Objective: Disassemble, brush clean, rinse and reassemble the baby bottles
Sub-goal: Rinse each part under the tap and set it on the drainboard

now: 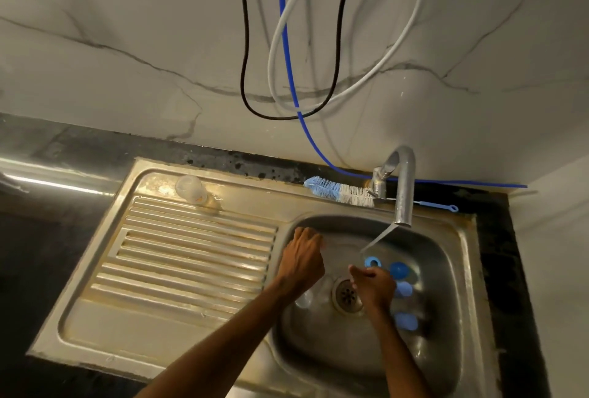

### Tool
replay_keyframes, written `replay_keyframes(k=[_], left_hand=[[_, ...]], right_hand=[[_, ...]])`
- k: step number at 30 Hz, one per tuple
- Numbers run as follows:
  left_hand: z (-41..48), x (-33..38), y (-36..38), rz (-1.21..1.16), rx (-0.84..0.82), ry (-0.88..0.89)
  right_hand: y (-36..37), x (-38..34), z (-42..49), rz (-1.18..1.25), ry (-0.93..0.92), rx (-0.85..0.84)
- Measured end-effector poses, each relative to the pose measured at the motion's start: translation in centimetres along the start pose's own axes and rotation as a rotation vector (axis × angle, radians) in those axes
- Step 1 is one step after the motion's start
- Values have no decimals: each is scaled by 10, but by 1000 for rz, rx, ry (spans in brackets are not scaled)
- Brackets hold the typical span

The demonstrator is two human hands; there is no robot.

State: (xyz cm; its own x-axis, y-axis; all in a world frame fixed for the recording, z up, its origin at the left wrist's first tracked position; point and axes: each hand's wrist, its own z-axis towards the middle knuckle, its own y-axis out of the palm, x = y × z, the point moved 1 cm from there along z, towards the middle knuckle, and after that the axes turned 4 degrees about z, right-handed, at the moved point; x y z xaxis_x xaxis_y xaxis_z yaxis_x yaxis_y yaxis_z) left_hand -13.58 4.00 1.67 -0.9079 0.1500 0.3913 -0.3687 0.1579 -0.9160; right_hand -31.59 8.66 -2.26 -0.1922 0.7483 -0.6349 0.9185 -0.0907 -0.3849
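Water runs from the faucet [403,187] into the steel sink [446,270]. My right hand [374,286] is curled over the drain, and its fingertips seem to hold a blue screw ring [372,262] at the foot of the stream. My left hand [302,260] hovers curled like a fist over the left of the basin; what it holds, if anything, is hidden. A blue cap [398,270] and two more blue parts [406,321] lie in the basin right of my right hand. A clear part [306,298] lies by the drain. A clear bottle [191,188] stands on the drainboard's far corner.
A blue and white bottle brush [338,192] lies on the sink's back rim beside the faucet base. The ribbed drainboard [191,254] stretches to the left. Black, white and blue cables [287,78] hang down the marble wall behind.
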Motion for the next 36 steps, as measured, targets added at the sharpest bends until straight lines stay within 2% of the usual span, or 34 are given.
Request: replay_keyframes(k=[2,4,6,9,13,17,22,27,29,32,36], left_hand=[[5,8,-9,-75,-43,-32],[10,15,-13,-157,-92,-28],[15,24,-16,-218,-156,-25],[24,37,-21,-308,-196,-43],[28,49,-36,-381,-284,-62],[26,47,-37,-410,-279,-37],[34,58,-36,-404,-155,-14],[28,73,-33,-386,-239,-153],[30,75,-25,-380,-252,-196],[29,87,-32,-404,-219,-171],[24,94,-34,-435,-212,-110]], right_hand=[[-14,-15,-5,72,-114,66],[-22,-37,-14,80,-227,218],[-28,-59,-18,99,-346,253],[-38,-82,-22,46,-419,280],[-37,-109,-46,-36,-412,277],[-35,-103,-63,-46,-409,294],[-44,-103,-67,-72,-422,280],[-65,-106,-60,-120,-480,248],[-69,-109,-58,-118,-484,190],[-70,-111,-58,-103,-470,98],[-70,-105,-54,-31,-494,78]])
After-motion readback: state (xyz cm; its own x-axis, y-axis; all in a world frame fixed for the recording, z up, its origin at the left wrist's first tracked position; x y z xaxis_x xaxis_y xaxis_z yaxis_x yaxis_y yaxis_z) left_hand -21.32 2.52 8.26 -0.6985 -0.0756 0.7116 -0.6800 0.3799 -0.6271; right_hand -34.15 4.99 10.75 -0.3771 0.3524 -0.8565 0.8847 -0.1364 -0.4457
